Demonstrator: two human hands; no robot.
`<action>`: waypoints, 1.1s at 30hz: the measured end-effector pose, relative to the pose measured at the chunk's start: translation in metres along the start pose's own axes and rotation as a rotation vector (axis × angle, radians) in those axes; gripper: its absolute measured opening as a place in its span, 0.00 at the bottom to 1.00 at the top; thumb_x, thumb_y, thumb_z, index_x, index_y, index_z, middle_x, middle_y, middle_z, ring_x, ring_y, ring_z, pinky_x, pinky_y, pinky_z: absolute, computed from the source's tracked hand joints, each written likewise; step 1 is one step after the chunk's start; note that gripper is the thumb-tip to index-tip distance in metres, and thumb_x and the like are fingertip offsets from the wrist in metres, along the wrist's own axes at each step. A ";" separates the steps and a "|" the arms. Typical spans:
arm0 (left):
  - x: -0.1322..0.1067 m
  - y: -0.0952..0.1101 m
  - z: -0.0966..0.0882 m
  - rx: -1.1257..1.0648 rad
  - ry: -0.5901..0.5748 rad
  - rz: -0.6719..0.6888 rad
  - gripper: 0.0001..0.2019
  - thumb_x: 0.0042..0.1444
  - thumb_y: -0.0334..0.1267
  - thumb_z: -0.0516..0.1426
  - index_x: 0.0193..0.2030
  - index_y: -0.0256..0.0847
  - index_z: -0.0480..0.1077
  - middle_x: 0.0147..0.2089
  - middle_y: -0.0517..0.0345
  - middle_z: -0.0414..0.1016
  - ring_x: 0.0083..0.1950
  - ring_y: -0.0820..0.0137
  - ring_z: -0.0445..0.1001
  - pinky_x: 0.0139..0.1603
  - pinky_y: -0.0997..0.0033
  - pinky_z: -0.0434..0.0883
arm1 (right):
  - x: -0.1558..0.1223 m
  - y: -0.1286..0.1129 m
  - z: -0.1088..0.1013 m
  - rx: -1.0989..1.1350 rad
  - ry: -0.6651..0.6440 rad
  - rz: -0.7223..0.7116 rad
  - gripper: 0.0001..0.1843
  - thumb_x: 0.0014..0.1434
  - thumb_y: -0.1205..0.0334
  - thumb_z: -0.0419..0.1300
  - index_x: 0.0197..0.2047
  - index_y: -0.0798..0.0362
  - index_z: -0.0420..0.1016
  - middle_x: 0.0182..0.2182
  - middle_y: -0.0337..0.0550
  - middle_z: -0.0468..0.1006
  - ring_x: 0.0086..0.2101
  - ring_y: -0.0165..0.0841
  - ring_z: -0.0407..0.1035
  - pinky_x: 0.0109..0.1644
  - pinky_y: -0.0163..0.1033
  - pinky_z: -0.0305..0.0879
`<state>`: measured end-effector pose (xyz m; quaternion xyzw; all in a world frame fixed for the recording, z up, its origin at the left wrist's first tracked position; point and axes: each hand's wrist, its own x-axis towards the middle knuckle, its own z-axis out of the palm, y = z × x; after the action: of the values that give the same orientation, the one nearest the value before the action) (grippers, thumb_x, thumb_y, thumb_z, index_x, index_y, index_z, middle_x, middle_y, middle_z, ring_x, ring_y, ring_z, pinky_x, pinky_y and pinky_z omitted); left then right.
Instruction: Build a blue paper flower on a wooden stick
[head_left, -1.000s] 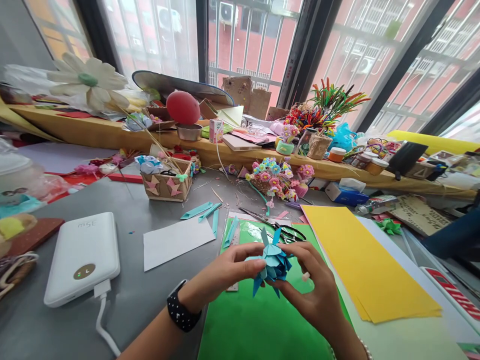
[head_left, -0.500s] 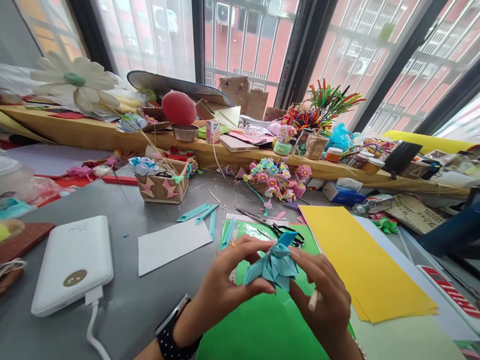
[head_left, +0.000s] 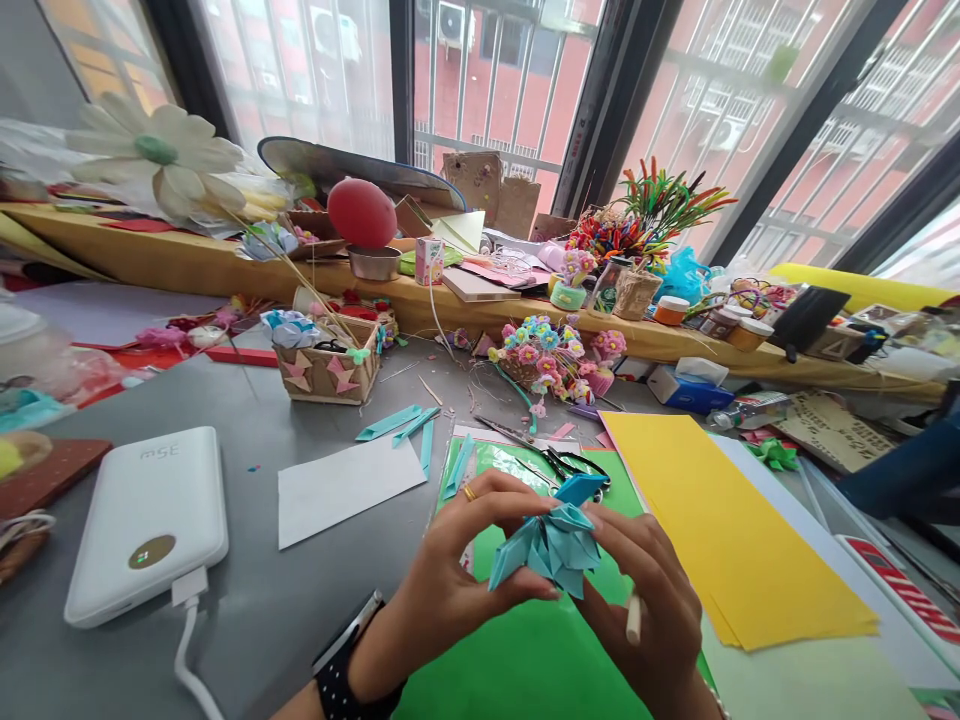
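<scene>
A folded light-blue paper flower (head_left: 555, 540) is held above a green sheet (head_left: 525, 650), pinched between both hands. My left hand (head_left: 457, 570), with a gold ring and a black wristband, grips it from the left with thumb underneath. On the other side my right hand (head_left: 645, 600) grips it, and a thin pale stick (head_left: 634, 618) pokes out between its fingers. Black scissors (head_left: 570, 462) lie just beyond the flower.
A white power bank (head_left: 146, 520) with a cable lies at the left. A white card (head_left: 346, 484), blue paper strips (head_left: 405, 425) and a small cardboard box (head_left: 328, 370) sit ahead. Yellow sheets (head_left: 720, 520) spread to the right. The windowsill holds craft clutter.
The paper flower has been turned and tilted between the hands, its points now aiming left and down. Both hands have shifted slightly nearer to me; the stick shows lower in the right hand.
</scene>
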<state>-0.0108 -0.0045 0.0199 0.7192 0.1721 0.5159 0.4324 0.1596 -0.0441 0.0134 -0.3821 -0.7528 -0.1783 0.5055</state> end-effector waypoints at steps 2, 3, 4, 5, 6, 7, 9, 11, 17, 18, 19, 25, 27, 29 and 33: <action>0.001 -0.002 -0.001 -0.059 -0.024 -0.052 0.17 0.49 0.41 0.61 0.46 0.44 0.70 0.41 0.53 0.70 0.43 0.66 0.69 0.41 0.71 0.69 | -0.001 0.000 0.000 0.001 -0.007 0.004 0.15 0.57 0.66 0.56 0.49 0.53 0.65 0.37 0.49 0.77 0.35 0.35 0.72 0.31 0.39 0.67; 0.001 -0.003 -0.002 -0.084 -0.040 -0.071 0.16 0.50 0.41 0.61 0.47 0.45 0.69 0.42 0.53 0.70 0.44 0.65 0.69 0.42 0.70 0.69 | -0.001 0.000 0.000 0.001 -0.012 0.009 0.15 0.57 0.66 0.56 0.49 0.52 0.65 0.37 0.49 0.76 0.35 0.35 0.72 0.31 0.39 0.67; 0.002 -0.003 -0.003 -0.096 -0.054 -0.077 0.16 0.51 0.40 0.60 0.47 0.45 0.69 0.43 0.53 0.70 0.46 0.65 0.69 0.44 0.69 0.69 | -0.002 0.000 0.000 0.005 -0.018 0.022 0.16 0.57 0.66 0.57 0.50 0.51 0.65 0.38 0.48 0.75 0.36 0.35 0.71 0.31 0.39 0.68; 0.002 -0.003 -0.004 -0.091 -0.063 -0.065 0.15 0.51 0.40 0.59 0.47 0.46 0.69 0.44 0.53 0.70 0.47 0.65 0.69 0.46 0.68 0.69 | -0.003 0.000 0.000 0.016 -0.020 0.043 0.18 0.57 0.64 0.57 0.51 0.50 0.64 0.39 0.48 0.74 0.37 0.35 0.70 0.31 0.39 0.68; 0.003 -0.002 -0.005 -0.061 -0.066 -0.041 0.15 0.52 0.39 0.59 0.48 0.46 0.69 0.44 0.53 0.70 0.48 0.64 0.69 0.47 0.68 0.68 | -0.004 0.000 0.000 0.033 -0.018 0.071 0.20 0.57 0.63 0.58 0.53 0.49 0.63 0.40 0.48 0.72 0.38 0.36 0.69 0.30 0.38 0.68; 0.003 -0.001 -0.007 -0.007 -0.064 -0.004 0.15 0.52 0.38 0.59 0.48 0.46 0.69 0.45 0.52 0.70 0.48 0.64 0.69 0.48 0.67 0.68 | -0.005 0.000 0.000 0.054 -0.012 0.097 0.22 0.56 0.61 0.59 0.54 0.48 0.61 0.40 0.48 0.71 0.39 0.36 0.68 0.28 0.38 0.68; 0.004 0.002 -0.009 0.115 -0.047 0.089 0.14 0.53 0.35 0.58 0.47 0.47 0.69 0.46 0.53 0.70 0.48 0.65 0.69 0.50 0.66 0.67 | -0.007 0.000 0.000 0.092 0.006 0.147 0.26 0.55 0.57 0.60 0.56 0.47 0.59 0.41 0.49 0.68 0.39 0.37 0.67 0.24 0.36 0.67; 0.004 0.004 -0.010 0.225 -0.033 0.177 0.13 0.54 0.34 0.57 0.47 0.48 0.69 0.46 0.52 0.70 0.48 0.65 0.69 0.50 0.66 0.67 | -0.008 0.001 -0.001 0.105 0.020 0.169 0.26 0.56 0.55 0.59 0.56 0.46 0.58 0.41 0.49 0.67 0.39 0.38 0.66 0.23 0.36 0.66; 0.001 0.001 -0.010 0.412 -0.040 0.271 0.15 0.55 0.30 0.56 0.49 0.47 0.67 0.49 0.52 0.69 0.49 0.67 0.70 0.50 0.68 0.68 | -0.010 0.002 -0.003 0.104 0.054 0.181 0.21 0.58 0.56 0.56 0.55 0.46 0.61 0.39 0.47 0.67 0.38 0.37 0.66 0.23 0.36 0.65; 0.001 0.000 -0.010 0.429 -0.044 0.277 0.15 0.55 0.30 0.56 0.49 0.47 0.67 0.49 0.52 0.69 0.49 0.66 0.70 0.50 0.68 0.68 | -0.010 0.002 -0.003 0.106 0.058 0.186 0.21 0.59 0.56 0.56 0.55 0.46 0.61 0.39 0.47 0.68 0.38 0.37 0.66 0.23 0.37 0.65; 0.000 0.000 -0.010 0.444 -0.050 0.281 0.15 0.55 0.30 0.56 0.49 0.47 0.67 0.49 0.52 0.69 0.49 0.66 0.70 0.50 0.67 0.68 | -0.010 0.003 -0.003 0.108 0.060 0.189 0.21 0.59 0.57 0.56 0.55 0.46 0.61 0.39 0.47 0.68 0.38 0.37 0.66 0.24 0.37 0.65; -0.002 -0.002 -0.010 0.486 -0.083 0.294 0.16 0.55 0.26 0.55 0.49 0.46 0.67 0.51 0.51 0.68 0.50 0.67 0.70 0.51 0.68 0.67 | -0.012 0.004 -0.002 0.138 0.069 0.159 0.21 0.58 0.63 0.57 0.55 0.46 0.62 0.38 0.46 0.69 0.38 0.36 0.67 0.26 0.38 0.68; -0.001 -0.001 -0.010 0.481 -0.083 0.297 0.16 0.55 0.25 0.55 0.48 0.46 0.67 0.51 0.52 0.68 0.49 0.68 0.70 0.51 0.68 0.67 | -0.013 0.003 -0.002 0.137 0.062 0.155 0.20 0.58 0.64 0.57 0.54 0.46 0.63 0.38 0.46 0.69 0.38 0.36 0.67 0.28 0.39 0.69; -0.001 -0.001 -0.009 0.477 -0.078 0.300 0.16 0.55 0.25 0.55 0.48 0.46 0.68 0.50 0.53 0.69 0.49 0.68 0.70 0.51 0.69 0.67 | -0.013 0.003 -0.003 0.126 0.061 0.161 0.19 0.58 0.63 0.57 0.53 0.45 0.64 0.38 0.46 0.69 0.37 0.36 0.67 0.29 0.40 0.69; -0.001 -0.001 -0.008 0.477 -0.072 0.311 0.15 0.56 0.27 0.54 0.47 0.47 0.68 0.49 0.52 0.70 0.48 0.68 0.71 0.48 0.68 0.68 | -0.010 0.003 -0.004 0.092 0.052 0.160 0.18 0.58 0.62 0.56 0.52 0.45 0.64 0.37 0.45 0.70 0.36 0.36 0.68 0.29 0.40 0.69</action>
<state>-0.0178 -0.0012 0.0191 0.8362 0.1607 0.4951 0.1726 0.1664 -0.0491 0.0057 -0.4126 -0.7137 -0.1123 0.5547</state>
